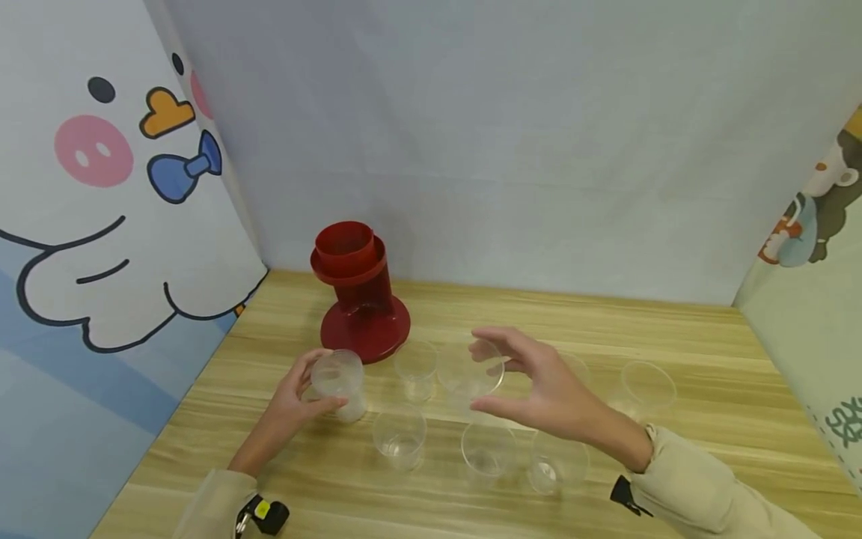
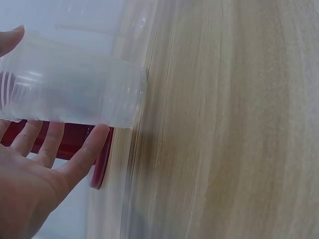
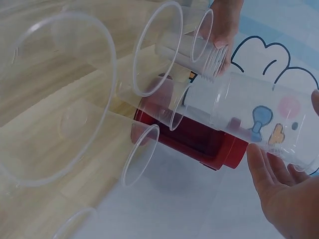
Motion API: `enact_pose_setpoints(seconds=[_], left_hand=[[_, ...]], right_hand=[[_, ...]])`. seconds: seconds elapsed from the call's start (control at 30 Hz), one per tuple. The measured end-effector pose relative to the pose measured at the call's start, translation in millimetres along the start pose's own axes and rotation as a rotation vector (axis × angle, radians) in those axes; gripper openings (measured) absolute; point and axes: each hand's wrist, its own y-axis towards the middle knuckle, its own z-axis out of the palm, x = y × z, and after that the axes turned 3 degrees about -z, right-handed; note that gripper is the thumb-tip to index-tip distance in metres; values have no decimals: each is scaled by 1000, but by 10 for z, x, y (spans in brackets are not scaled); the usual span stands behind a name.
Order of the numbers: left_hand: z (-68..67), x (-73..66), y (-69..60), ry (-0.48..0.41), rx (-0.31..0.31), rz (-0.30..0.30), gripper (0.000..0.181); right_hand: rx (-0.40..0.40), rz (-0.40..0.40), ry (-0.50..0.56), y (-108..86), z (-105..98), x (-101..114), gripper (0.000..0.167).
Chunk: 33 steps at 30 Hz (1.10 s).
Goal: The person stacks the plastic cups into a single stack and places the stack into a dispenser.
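My left hand (image 1: 295, 398) holds a stack of nested clear plastic cups (image 1: 338, 376) at the left of the table, fingers on one side and thumb on the other. In the left wrist view the stack (image 2: 79, 84) stands close to the tabletop; whether it touches is hard to tell. My right hand (image 1: 548, 388) grips a single clear plastic cup (image 1: 465, 372) near the middle, between thumb and fingers. This cup (image 3: 264, 112) appears raised above the others in the right wrist view. Around it, several more clear cups (image 1: 400, 440) stand mouth up, apart from one another.
A red plastic stand (image 1: 367, 333) with a wide tube and round base is behind the left hand. More cups (image 1: 648, 385) stand to the right, partly behind the right arm. A pale cloth wall (image 1: 505, 150) closes off the wooden table's (image 1: 714, 464) back edge.
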Motion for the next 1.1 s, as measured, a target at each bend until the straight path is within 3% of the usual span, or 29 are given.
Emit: enact_pose_setpoints(seconds=[0.33, 1.1], left_hand=[[5, -12, -11, 5, 1, 13, 71], [-16, -24, 4, 25, 16, 19, 69]], right_hand=[[38, 28, 41, 164, 140, 3, 67], [139, -17, 95, 616, 522, -56, 69]])
